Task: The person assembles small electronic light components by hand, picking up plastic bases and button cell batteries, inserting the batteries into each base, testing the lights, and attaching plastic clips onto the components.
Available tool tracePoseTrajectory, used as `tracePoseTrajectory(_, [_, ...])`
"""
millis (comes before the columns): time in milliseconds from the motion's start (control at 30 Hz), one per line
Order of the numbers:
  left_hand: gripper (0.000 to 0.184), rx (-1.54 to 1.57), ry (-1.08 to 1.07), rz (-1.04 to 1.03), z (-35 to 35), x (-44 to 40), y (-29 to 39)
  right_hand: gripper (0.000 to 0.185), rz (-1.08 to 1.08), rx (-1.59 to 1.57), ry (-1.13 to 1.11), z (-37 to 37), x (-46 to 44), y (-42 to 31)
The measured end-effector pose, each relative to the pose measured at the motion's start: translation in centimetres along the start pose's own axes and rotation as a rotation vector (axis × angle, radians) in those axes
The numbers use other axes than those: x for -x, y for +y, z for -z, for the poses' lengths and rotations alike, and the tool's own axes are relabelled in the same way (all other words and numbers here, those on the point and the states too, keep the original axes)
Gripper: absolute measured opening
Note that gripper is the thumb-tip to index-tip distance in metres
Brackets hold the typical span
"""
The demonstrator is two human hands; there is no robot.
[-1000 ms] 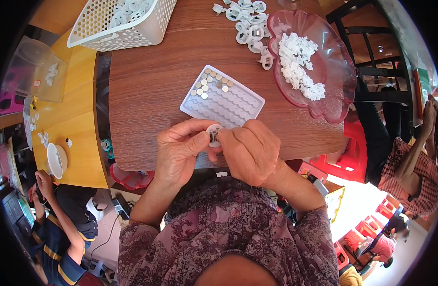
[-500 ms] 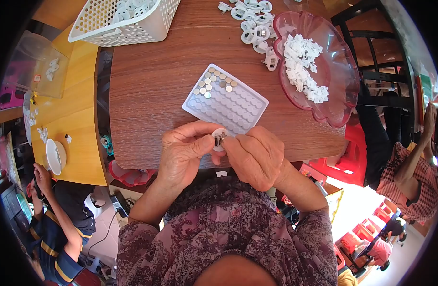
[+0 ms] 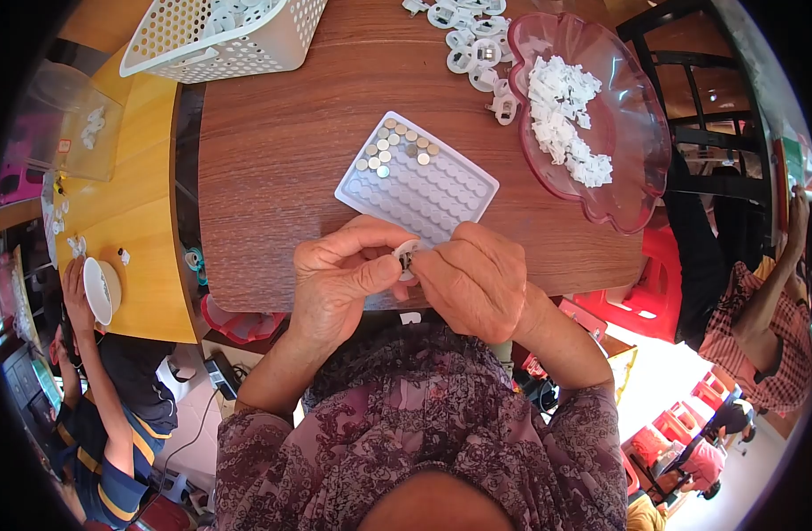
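Note:
My left hand (image 3: 340, 270) pinches a small round white plastic piece (image 3: 407, 251) with dark and metal parts in its middle, held above the table's near edge. From the other side, the closed fingertips of my right hand (image 3: 477, 281) press against this piece; whatever they grip is hidden. Just beyond both hands lies a pale plastic tray (image 3: 463, 190) with rows of round pockets. Several coin-like button cells (image 3: 384, 144) sit in its far left part, and the other visible pockets hold none.
A white perforated basket (image 3: 247, 57) of white pieces stands far left. Similar round pieces (image 3: 463, 57) lie at the back, beside a pink scalloped bowl (image 3: 631, 208) of small white parts (image 3: 556, 102). At the left, another person's hand (image 3: 77, 296) touches a white bowl (image 3: 91, 288).
My hands stay together at the round piece, with slight finger movement. The person at the left has moved a hand up to the white bowl. The view has shifted slightly.

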State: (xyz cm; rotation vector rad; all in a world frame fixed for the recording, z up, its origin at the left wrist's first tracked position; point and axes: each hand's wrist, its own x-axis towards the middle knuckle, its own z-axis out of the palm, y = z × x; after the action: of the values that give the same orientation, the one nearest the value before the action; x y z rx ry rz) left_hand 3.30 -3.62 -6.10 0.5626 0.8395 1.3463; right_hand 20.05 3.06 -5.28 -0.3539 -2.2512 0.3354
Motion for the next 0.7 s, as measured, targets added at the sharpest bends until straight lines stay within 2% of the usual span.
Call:
tracePoseTrajectory(33, [0.024,-0.001,-0.002,0.005,0.1,0.0,0.0,0.031,-0.001,0.0,0.0,-0.1,0.0,0.1])
tracePoseTrajectory(100, [0.024,-0.003,-0.007,0.014,0.2,-0.1,-0.2,0.03,-0.165,-0.192,0.023,-0.2,0.0,0.2])
tracePoseTrajectory(133, [0.025,-0.006,-0.01,0.022,0.2,-0.1,-0.3,0.03,-0.167,-0.19,0.025,-0.1,0.1,0.2])
tracePoseTrajectory(200, [0.025,-0.01,-0.017,0.032,0.2,-0.2,-0.5,0.028,-0.301,-0.267,0.037,0.0,0.1,0.0])
tracePoseTrajectory(433, [0.027,-0.016,0.044,-0.027,-0.4,-0.2,-1.1,0.022,-0.401,-0.123,-0.015,0.0,-0.1,-0.8])
tracePoseTrajectory(533, [0.027,-0.017,0.033,-0.045,-0.2,-0.3,-1.0,0.017,-0.5,-0.184,0.092,-0.2,-0.1,-1.1])
tracePoseTrajectory(600, [0.027,-0.033,0.019,-0.052,-0.3,-0.4,-0.9,0.014,-0.711,-0.32,0.063,0.2,-0.2,-1.3])
tracePoseTrajectory(633, [0.026,-0.04,0.022,-0.056,-0.4,-0.5,-0.7,0.014,-0.714,-0.317,0.065,0.2,-0.2,-1.5])
tracePoseTrajectory(700, [0.026,-0.048,0.024,-0.06,-0.4,-0.6,-0.6,0.013,-0.867,-0.446,0.045,0.2,-0.1,-1.7])
